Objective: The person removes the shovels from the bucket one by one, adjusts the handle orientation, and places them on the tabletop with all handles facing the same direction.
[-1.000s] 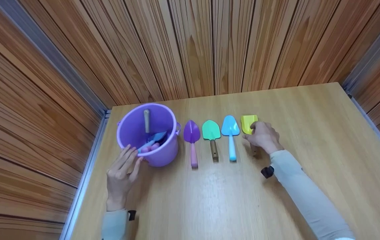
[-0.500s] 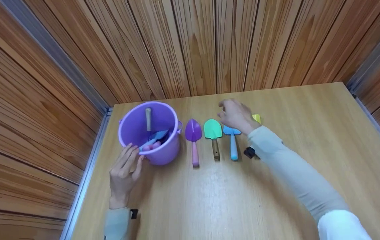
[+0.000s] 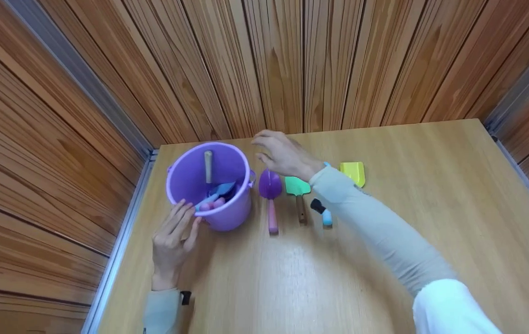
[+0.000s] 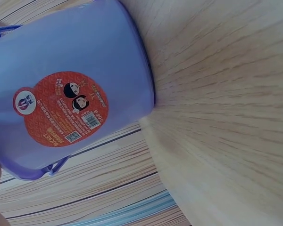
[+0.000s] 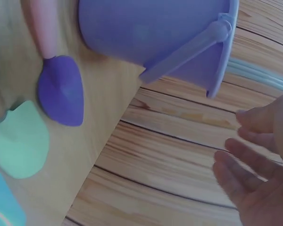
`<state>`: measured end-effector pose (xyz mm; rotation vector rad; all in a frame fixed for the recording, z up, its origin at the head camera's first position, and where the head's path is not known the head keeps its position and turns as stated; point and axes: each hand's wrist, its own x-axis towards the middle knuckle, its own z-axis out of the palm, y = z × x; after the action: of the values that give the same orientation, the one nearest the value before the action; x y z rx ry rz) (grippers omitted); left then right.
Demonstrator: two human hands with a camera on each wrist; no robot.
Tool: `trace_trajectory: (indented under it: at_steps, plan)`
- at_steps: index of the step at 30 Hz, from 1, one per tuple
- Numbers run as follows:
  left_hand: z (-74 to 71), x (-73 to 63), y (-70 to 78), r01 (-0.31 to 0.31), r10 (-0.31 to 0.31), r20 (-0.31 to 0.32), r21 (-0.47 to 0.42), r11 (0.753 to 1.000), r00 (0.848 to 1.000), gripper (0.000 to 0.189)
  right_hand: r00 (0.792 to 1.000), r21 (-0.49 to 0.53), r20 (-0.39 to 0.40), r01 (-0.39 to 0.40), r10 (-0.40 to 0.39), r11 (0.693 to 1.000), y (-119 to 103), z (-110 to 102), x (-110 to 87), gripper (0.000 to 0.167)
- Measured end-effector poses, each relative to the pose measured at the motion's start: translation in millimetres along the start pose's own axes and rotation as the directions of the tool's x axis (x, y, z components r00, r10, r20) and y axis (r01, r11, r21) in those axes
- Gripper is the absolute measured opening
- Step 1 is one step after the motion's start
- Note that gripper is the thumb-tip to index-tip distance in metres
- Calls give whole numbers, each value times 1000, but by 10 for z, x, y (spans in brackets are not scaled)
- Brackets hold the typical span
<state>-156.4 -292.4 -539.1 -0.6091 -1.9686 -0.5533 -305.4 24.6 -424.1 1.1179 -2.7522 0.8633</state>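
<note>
My left hand point(image 3: 170, 243) rests its nearly straight fingers on the near-left rim of a purple bucket point(image 3: 229, 220), thumb against the outside. Inside lie a blue trowel point(image 3: 223, 189), a beige handle point(image 3: 208, 167) and pink rounded parts. My right hand point(image 3: 285, 155) is held over the row of tools just right of the bucket, holding nothing; its fingers are loosely spread in the right wrist view. Beneath it is a purple trowel point(image 3: 270, 186) with a pink handle. Beside that lies a green trowel point(image 3: 297, 186). My right forearm covers most of a blue trowel point(image 3: 326, 219).
A yellow shovel point(image 3: 353, 173) lies at the right end of the row, its handle hidden by my sleeve. Wood-panelled walls point(image 3: 283, 65) stand behind and beside the wooden table point(image 3: 283, 278). The bucket's handle point(image 5: 188, 49) hangs down its side.
My right hand has left the yellow shovel and travelled left, above the other tools, toward the bucket. The shovel has turned slightly. My left hand stays on the bucket rim.
</note>
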Motion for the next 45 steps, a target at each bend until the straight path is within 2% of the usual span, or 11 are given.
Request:
trace_trajectory:
  at_steps: [6,12,18,23,28,34,37,45]
  plan:
    - [-21,8,13,12,-12,3,11,1000,1000,30,995,11,86,52,-53,999,-223,151,242,45]
    - [-23,31,34,-29,28,29,39,999,999,29,979,-89,184,105,-87,990,-355,328,400,46]
    - [-62,71,14,-81,79,61,41,996,995,27,966,-203,229,170,-122,964,-459,546,521,47]
    - [-73,39,35,-80,79,36,29,996,996,29,944,-283,286,246,-163,927,-585,712,630,49]
    - [-78,22,56,-72,71,39,37,997,997,30,921,-408,357,302,-154,862,-648,884,707,45]
    - [-61,24,60,-63,62,40,28,998,997,28,907,-596,407,353,-107,721,-652,1003,745,39]
    - [-51,6,62,-54,53,36,24,998,998,27,910,-654,408,349,-75,671,-672,1037,741,33]
    - [-7,-16,54,-46,46,11,2,999,999,26,920,-718,391,326,-31,615,-702,1061,731,25]
